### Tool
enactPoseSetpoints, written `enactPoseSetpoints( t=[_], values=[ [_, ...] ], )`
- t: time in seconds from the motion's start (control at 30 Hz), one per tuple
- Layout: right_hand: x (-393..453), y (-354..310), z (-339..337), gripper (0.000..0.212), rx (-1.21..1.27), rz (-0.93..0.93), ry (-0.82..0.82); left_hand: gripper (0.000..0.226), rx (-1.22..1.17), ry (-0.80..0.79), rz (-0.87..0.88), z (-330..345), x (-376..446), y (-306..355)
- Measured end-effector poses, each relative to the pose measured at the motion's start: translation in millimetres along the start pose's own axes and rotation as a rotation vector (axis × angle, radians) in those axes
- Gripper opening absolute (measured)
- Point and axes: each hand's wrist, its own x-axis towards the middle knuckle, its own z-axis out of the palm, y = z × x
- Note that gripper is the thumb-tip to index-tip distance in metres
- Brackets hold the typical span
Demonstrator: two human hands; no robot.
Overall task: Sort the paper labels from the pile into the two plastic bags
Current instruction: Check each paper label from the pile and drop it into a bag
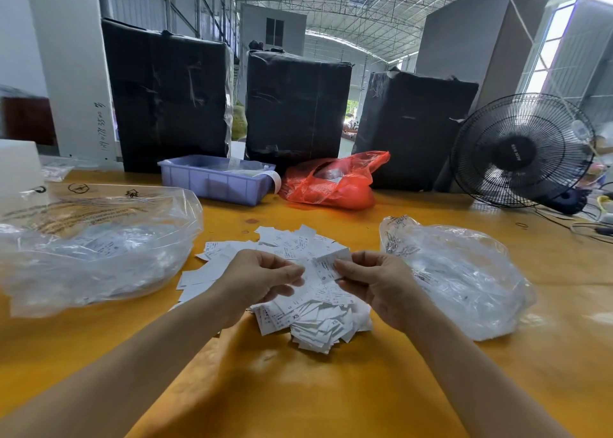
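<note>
On the yellow-orange counter point(298, 388), a loose pile of small white paper labels point(298, 305) is spread between two clear plastic bags. The larger clear plastic bag point(93, 248) is seen to the left of the pile, its mouth turned toward the labels, with white labels visible inside. The smaller crumpled clear plastic bag point(464, 278) lies to the right, also with labels showing through it. Above the pile, a small stack of white labels point(328, 265) is held between both hands. The left hand point(262, 278) is curled, its fingertips pinching the stack's left side. The right hand point(371, 281) is likewise curled, thumb and fingers pinching the right edge. Sizes such as "XS" and "S" can be read on labels near the front of the pile. Farther back, a lilac plastic bin point(212, 182), a red plastic bag point(331, 182) and a black electric fan point(520, 152) are placed before three black wrapped bales point(295, 109).
</note>
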Motion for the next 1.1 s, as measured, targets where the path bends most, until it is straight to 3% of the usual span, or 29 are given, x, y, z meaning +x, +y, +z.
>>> enactPoseSetpoints(
  t=[0.27, 0.6, 0.9, 1.1],
  values=[
    [-7, -3, 18, 0.016, -0.041, -0.202, 0.062, 0.009, -0.012, -0.014, -0.020, 2, -2, 2],
    [-15, 3, 27, 0.016, -0.535, -0.405, 0.150, 0.012, -0.071, -0.017, -0.045, 2, -3, 4],
    [-15, 1, 26, 0.012, -0.522, -0.361, 0.196, 0.009, -0.128, -0.025, -0.072, -1, -4, 5],
    [-14, -3, 26, 0.012, -0.377, -0.370, 0.207, 0.013, -0.129, -0.029, -0.070, -1, -4, 6]
  ],
)
